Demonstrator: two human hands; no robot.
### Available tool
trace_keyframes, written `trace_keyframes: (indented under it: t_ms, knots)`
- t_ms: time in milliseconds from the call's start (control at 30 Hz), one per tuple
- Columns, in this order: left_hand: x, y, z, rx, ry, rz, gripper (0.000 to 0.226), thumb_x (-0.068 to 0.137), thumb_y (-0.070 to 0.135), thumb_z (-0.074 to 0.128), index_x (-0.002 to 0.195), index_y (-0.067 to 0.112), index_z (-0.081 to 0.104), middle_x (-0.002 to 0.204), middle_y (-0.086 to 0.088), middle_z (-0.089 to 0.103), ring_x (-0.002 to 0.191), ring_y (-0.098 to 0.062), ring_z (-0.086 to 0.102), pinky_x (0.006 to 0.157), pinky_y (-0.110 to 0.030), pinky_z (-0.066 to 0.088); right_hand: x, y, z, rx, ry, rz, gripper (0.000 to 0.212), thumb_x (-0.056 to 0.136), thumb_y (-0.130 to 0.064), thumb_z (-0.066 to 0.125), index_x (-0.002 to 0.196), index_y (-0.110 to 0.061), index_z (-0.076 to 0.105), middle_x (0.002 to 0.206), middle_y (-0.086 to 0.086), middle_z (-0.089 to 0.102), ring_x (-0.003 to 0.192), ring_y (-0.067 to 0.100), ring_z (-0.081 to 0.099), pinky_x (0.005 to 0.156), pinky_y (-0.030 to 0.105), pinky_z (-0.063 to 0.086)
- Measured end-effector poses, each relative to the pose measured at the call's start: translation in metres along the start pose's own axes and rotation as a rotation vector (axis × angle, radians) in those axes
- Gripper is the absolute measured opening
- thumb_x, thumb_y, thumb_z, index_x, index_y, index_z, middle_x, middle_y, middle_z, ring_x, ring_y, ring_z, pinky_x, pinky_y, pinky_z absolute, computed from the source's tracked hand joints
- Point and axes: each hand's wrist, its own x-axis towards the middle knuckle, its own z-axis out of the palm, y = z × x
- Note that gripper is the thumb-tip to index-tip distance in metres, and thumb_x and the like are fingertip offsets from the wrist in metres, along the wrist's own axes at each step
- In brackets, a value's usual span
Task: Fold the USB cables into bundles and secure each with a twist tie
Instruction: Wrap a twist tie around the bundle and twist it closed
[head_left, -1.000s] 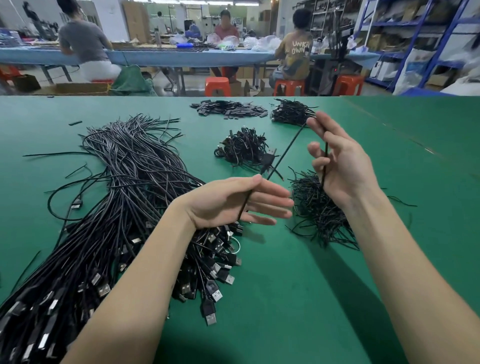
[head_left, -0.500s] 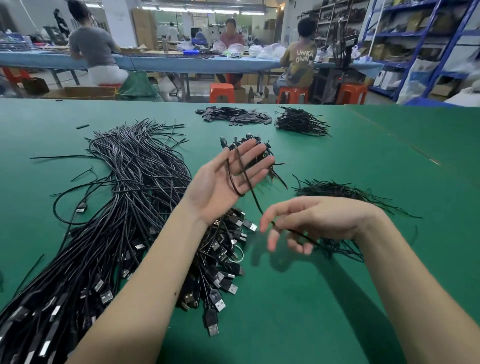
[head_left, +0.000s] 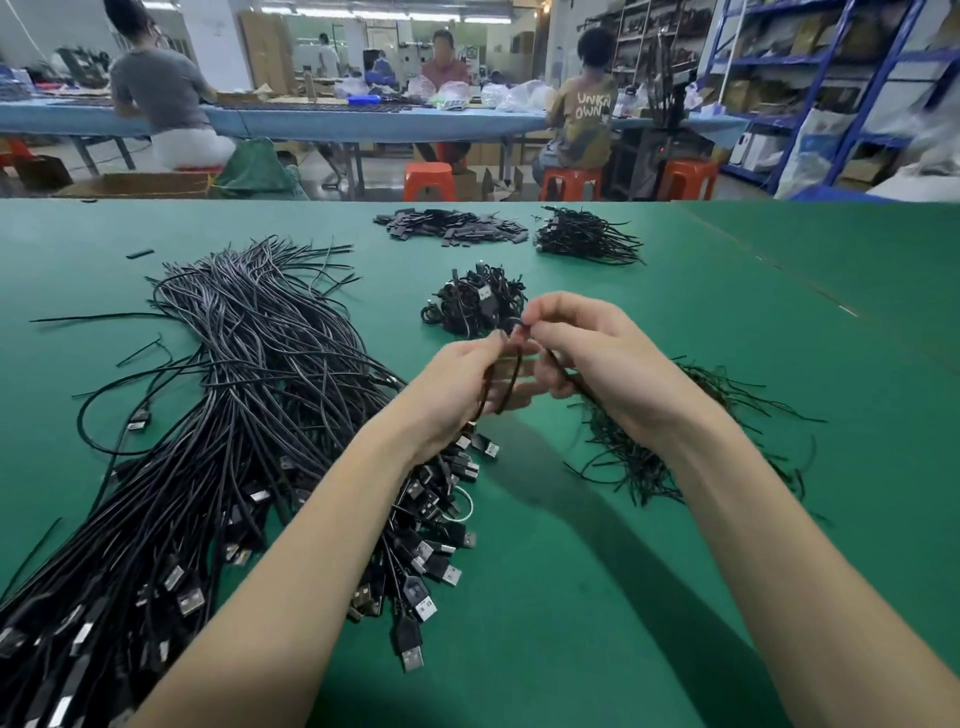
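USB cables (head_left: 218, 415), loose and black, lie in a great sheaf across the left half of the green bench (head_left: 779, 322), bare ends fanned toward the far left and metal plugs heaped at the near side, running under the person's left forearm. Right of centre, a scatter of thin black twist ties (head_left: 654, 462) spreads over the bench beneath and beside the right wrist. Farther off, just beyond the hands, sits a small heap of finished bundles (head_left: 475, 306); past that, near the far edge, lie a flat pile of small black pieces (head_left: 452, 228) and, to its right, another dark clump of short wires (head_left: 587, 239). Above the bench, at the middle of the scene, both hands meet over one cable loop (head_left: 506, 384). The left hand (head_left: 457, 389) has its fingers curled round the folded loop, which hangs through the palm. The right hand (head_left: 597, 358) pinches something thin and dark at the top of the loop between thumb and forefinger, fingertips touching those of the left hand; whether that is the cable's end or a tie cannot be told through the blur.
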Motion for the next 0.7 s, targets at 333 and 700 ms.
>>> trace_keyframes:
  t_ms: [333, 700]
  knots:
    - [-0.013, 0.023, -0.031, -0.571, -0.145, 0.117, 0.047, 0.107, 0.031, 0.033, 0.113, 0.008, 0.074, 0.094, -0.002, 0.077, 0.067, -0.009, 0.070, 0.063, -0.023, 0.056, -0.002, 0.042, -0.008, -0.148, -0.517, 0.392, 0.028, 0.100, 0.002, 0.046, 0.088, -0.017, 0.063, 0.080, 0.007, 0.059, 0.069, 0.018, 0.055, 0.064, 0.028, 0.044]
    - [-0.009, 0.011, 0.002, 0.152, -0.086, -0.033, 0.044, 0.110, 0.031, 0.029, 0.109, 0.005, 0.065, 0.101, -0.016, 0.076, 0.087, -0.029, 0.075, 0.074, -0.030, 0.061, 0.009, 0.013, 0.004, 0.086, 0.249, 0.091, 0.023, 0.102, -0.004, 0.046, 0.092, -0.018, 0.060, 0.081, 0.001, 0.057, 0.039, 0.000, 0.039, 0.040, 0.014, 0.034]
